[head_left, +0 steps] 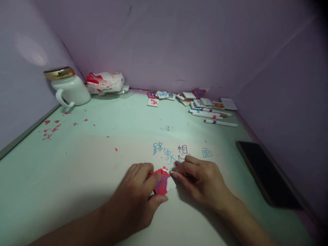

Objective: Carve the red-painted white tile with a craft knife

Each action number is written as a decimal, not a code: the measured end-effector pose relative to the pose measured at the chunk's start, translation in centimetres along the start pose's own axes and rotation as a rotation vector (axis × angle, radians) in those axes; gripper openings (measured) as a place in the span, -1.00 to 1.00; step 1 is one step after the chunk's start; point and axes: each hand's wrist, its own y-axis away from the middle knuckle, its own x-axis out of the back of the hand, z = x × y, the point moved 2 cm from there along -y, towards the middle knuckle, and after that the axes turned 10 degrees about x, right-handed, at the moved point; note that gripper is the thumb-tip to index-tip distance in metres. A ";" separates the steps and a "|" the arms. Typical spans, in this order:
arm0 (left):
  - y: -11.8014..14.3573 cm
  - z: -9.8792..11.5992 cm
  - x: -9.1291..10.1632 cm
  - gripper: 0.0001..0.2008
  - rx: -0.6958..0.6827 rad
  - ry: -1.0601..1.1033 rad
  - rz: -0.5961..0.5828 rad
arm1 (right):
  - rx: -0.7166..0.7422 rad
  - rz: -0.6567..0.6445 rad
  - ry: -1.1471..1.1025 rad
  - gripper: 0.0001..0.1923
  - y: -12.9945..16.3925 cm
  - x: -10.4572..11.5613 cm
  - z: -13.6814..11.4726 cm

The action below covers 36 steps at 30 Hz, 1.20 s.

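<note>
Low in the middle, a small square tile (161, 184) carries a red layer with purple marks; its right part shows bare white. My left hand (138, 193) grips this tile from the left, with fingers over the top and the thumb along the near edge. At the tile's right edge, my right hand (205, 182) is closed in a pinch on a small, thin metal tool (172, 173), mostly hidden by the fingers. Its tip is by the ragged edge of the red layer. A red scrap (176, 164) shows beside the right fingertips.
Handwritten characters (182, 150) mark the tabletop beyond my hands. Markers (207, 116) and several character tiles (162, 95) lie at the back. A lidded white mug (74, 90) and a plastic packet (106, 83) stand back left, red scraps (55, 129) before them. A phone (266, 174) lies right.
</note>
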 end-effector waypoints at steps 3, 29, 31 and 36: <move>0.1 -0.1 -0.1 -0.76 0.008 0.008 0.009 | -0.078 0.196 -0.064 -0.79 0.5 -0.3 0.2; 0.0 0.0 -0.1 -0.74 -0.009 0.021 0.019 | -0.129 -0.050 -0.045 -0.78 -0.5 0.2 0.4; 0.1 0.1 -0.1 -0.73 -0.012 0.025 0.024 | -0.126 -0.071 -0.094 -0.79 -0.5 0.3 0.4; 0.0 0.1 0.0 -0.74 -0.006 0.019 0.012 | -0.184 0.047 -0.165 -0.78 -0.2 0.1 0.5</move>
